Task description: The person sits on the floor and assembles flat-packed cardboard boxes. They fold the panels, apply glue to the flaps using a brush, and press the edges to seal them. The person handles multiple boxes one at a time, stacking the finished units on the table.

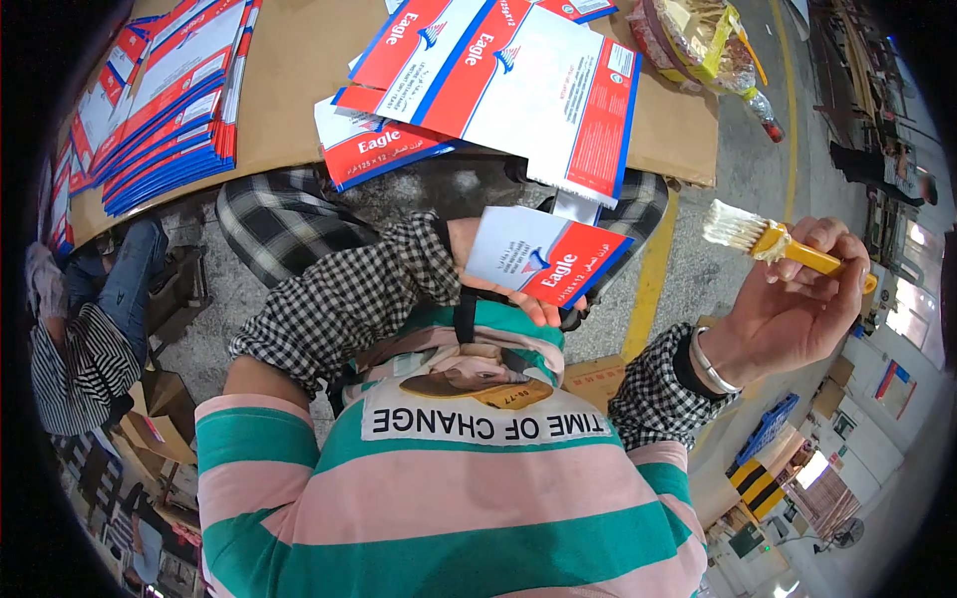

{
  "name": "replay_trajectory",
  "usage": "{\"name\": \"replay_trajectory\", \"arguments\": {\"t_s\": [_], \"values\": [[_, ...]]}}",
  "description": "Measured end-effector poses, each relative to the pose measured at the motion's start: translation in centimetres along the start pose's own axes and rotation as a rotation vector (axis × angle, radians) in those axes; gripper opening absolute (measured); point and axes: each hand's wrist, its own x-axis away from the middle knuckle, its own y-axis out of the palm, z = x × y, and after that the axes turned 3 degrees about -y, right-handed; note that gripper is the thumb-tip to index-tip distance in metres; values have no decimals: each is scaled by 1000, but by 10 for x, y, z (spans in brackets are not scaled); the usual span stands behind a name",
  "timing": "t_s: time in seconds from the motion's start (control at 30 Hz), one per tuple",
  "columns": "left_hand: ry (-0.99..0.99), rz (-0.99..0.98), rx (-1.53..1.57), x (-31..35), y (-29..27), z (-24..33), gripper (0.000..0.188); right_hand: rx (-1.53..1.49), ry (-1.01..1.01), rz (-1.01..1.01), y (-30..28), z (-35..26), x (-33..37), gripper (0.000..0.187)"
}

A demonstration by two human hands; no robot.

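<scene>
My left hand [518, 299] is closed on a small flat carton piece [543, 257], red and white with a blue edge, held low in front of my body. Its fingers show along the carton's lower edge. Raised at the right, my right hand [797, 299] grips a paintbrush [771, 239] by its yellow handle, bristles toward the left. White paste coats the bristles and the base of the handle. Brush and carton are apart. Beyond my left hand, overlapping printed carton sheets [546, 90] lie on the table, one hanging over its near edge.
A tall stack of flat cartons [169, 149] stands on the cardboard-covered table [279, 110] at left. At the far right corner sits a plastic-wrapped container [688, 40] with yellow tape and a red-tipped bottle part. A person in stripes [85, 359] sits at left; another person [887, 169] is far right.
</scene>
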Motion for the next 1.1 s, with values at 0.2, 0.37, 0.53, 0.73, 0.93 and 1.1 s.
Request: {"name": "replay_trajectory", "arguments": {"t_s": [0.2,0.37,0.53,0.73,0.93,1.1], "values": [[18,109,-616,-20,26,-19,61,54,-77,42,-13,-15,0,34],[-110,450,-471,-19,77,-27,68,95,-178,85,-21,-27,-2,34],[295,624,-919,19,62,-16,57,-5,-187,-81,-19,-28,-7,32],[304,1238,-901,57,49,31,31,36,-106,-157,-7,-8,-4,32],[784,802,-744,58,31,9,37,152,42,-213,12,11,3,23],[677,1415,-1275,46,6,14,43,133,90,-125,17,23,-11,17]]}}
